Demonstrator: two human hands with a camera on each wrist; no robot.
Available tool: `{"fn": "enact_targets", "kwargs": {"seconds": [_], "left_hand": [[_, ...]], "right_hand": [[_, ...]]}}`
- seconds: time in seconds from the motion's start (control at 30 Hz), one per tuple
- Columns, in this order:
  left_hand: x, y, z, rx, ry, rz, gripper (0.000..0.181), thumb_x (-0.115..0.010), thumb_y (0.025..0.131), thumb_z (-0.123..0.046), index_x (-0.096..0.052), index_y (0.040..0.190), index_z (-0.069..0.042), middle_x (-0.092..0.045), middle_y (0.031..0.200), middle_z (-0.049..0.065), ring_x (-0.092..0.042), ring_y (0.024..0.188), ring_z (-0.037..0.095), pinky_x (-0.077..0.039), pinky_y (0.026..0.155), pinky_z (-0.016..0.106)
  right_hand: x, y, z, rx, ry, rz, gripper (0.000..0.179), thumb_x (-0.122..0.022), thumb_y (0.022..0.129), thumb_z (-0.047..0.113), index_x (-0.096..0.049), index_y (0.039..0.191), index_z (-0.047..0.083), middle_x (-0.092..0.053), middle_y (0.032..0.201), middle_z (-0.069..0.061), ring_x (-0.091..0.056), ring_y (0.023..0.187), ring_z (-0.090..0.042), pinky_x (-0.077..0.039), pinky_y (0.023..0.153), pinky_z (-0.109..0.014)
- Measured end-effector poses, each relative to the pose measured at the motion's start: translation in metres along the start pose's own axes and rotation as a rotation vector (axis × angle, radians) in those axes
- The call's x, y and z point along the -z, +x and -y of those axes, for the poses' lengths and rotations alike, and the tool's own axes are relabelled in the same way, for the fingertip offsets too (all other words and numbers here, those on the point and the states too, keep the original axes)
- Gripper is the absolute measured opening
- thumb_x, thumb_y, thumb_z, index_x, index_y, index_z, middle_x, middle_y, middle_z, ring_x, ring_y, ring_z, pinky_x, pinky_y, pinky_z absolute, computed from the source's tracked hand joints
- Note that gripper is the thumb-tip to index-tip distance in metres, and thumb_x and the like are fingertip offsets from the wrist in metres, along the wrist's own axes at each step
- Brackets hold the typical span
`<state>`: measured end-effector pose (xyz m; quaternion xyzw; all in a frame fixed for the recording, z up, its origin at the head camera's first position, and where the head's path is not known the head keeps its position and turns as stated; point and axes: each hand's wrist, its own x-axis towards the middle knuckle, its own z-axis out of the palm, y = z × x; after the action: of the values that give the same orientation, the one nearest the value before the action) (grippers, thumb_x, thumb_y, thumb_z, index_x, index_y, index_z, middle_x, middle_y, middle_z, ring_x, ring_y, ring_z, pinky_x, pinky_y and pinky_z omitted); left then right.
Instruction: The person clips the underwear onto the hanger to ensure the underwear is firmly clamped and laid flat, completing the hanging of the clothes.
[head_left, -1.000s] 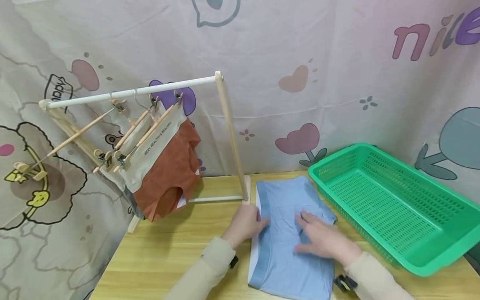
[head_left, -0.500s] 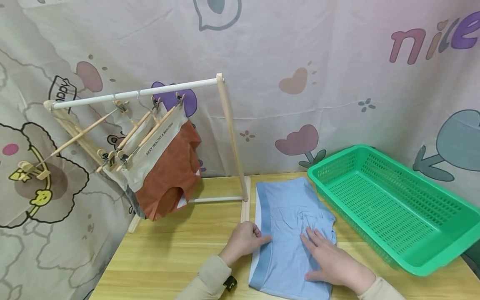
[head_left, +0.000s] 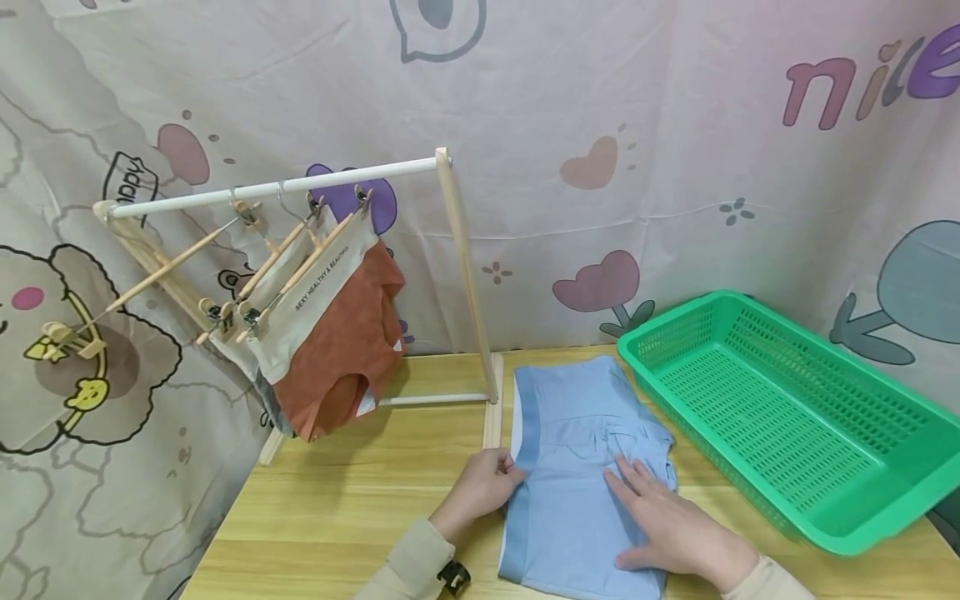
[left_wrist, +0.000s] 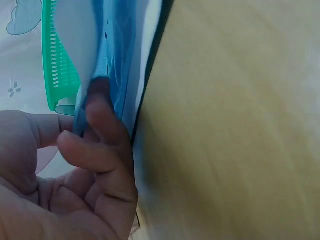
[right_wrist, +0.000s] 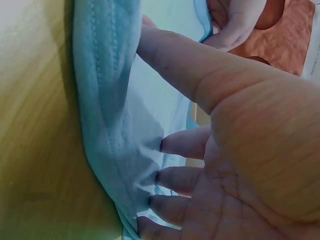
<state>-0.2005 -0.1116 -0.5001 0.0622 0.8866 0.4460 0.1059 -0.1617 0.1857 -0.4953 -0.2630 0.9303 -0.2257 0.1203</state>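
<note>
A pair of light blue underpants (head_left: 570, 508) lies spread on the wooden table, its darker waistband (head_left: 530, 417) towards the left. My left hand (head_left: 483, 483) pinches the waistband at its left edge. In the left wrist view, the waistband (left_wrist: 117, 65) parts into layers where the thumb and fingers meet it. My right hand (head_left: 671, 529) rests on the leg part with straight, spread fingers, near some small creases. From the right wrist view, its fingertips press the cloth (right_wrist: 145, 115) beside a stitched hem (right_wrist: 102, 100).
A green plastic basket (head_left: 780, 508) stands to the right, close to the underpants. At the left, a wooden rack (head_left: 468, 275) carries clip hangers; rust-red underpants (head_left: 337, 350) hang from one, a bare hanger (head_left: 168, 267) farther left. A printed cloth (head_left: 510, 100) hangs behind.
My right hand has slid towards me over the cloth. My left hand has come slightly nearer too, its thumb drawn back from the waistband's face to its edge.
</note>
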Motion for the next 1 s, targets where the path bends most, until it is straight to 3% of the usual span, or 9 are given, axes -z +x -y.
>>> {"fn": "enact_targets", "kwargs": {"seconds": [0.2,0.37,0.5,0.67,0.77,0.87,1.0], "left_hand": [[0.001,-0.012,0.002,0.045,-0.082,0.098,0.024,-0.074,0.101,-0.019,-0.06,0.083,-0.009,-0.06,0.055,0.0,-0.058,0.045,0.01,-0.041,0.047,0.024],[0.003,-0.027,0.002,0.076,-0.121,0.142,0.029,-0.079,0.097,-0.019,-0.06,0.078,-0.01,-0.059,0.052,0.0,-0.056,0.046,0.011,-0.035,0.048,0.024],[0.004,-0.036,0.003,0.08,-0.163,0.17,0.03,-0.077,0.099,-0.016,-0.06,0.075,-0.011,-0.055,0.051,-0.002,-0.053,0.046,0.011,-0.033,0.048,0.022],[0.004,-0.042,0.005,0.078,-0.187,0.182,0.031,-0.073,0.1,-0.013,-0.058,0.074,-0.013,-0.051,0.049,-0.005,-0.052,0.045,0.01,-0.034,0.047,0.022],[0.003,-0.044,0.006,0.078,-0.182,0.17,0.031,-0.072,0.101,-0.014,-0.057,0.074,-0.014,-0.051,0.049,-0.006,-0.052,0.045,0.011,-0.036,0.049,0.022],[0.002,-0.044,0.008,0.081,-0.182,0.165,0.031,-0.072,0.1,-0.014,-0.056,0.074,-0.013,-0.052,0.05,-0.005,-0.053,0.046,0.011,-0.039,0.051,0.022],[0.002,-0.045,0.008,0.074,-0.176,0.155,0.031,-0.072,0.099,-0.013,-0.055,0.073,-0.014,-0.052,0.05,-0.005,-0.053,0.046,0.011,-0.041,0.053,0.021]], "right_hand": [[-0.003,-0.01,0.005,0.047,-0.022,0.036,0.106,-0.088,0.08,0.057,-0.047,0.158,-0.002,-0.035,0.167,-0.036,-0.035,0.15,-0.064,-0.04,0.113,-0.075],[0.011,0.002,0.02,0.098,-0.045,0.017,0.083,-0.082,0.088,0.054,-0.059,0.151,0.004,-0.054,0.158,-0.027,-0.054,0.143,-0.05,-0.049,0.109,-0.068],[0.036,0.045,0.033,0.086,-0.014,-0.065,0.055,-0.078,0.097,0.038,-0.068,0.141,0.006,-0.07,0.142,-0.017,-0.067,0.13,-0.039,-0.055,0.107,-0.06],[0.051,0.126,0.036,0.061,-0.038,-0.176,0.029,-0.075,0.101,0.018,-0.074,0.128,0.007,-0.078,0.125,-0.012,-0.074,0.114,-0.031,-0.061,0.097,-0.05],[0.048,0.168,0.034,0.065,-0.139,-0.21,0.028,-0.072,0.101,0.009,-0.074,0.13,0.009,-0.077,0.116,-0.014,-0.074,0.099,-0.029,-0.062,0.083,-0.046],[0.042,0.196,0.031,0.061,-0.254,-0.189,0.036,-0.067,0.103,0.003,-0.073,0.136,0.014,-0.073,0.115,-0.017,-0.07,0.091,-0.028,-0.062,0.079,-0.044],[0.034,0.216,0.026,0.058,-0.378,-0.141,0.042,-0.061,0.106,0.001,-0.072,0.141,0.023,-0.069,0.128,-0.024,-0.069,0.108,-0.038,-0.061,0.089,-0.054]]}}
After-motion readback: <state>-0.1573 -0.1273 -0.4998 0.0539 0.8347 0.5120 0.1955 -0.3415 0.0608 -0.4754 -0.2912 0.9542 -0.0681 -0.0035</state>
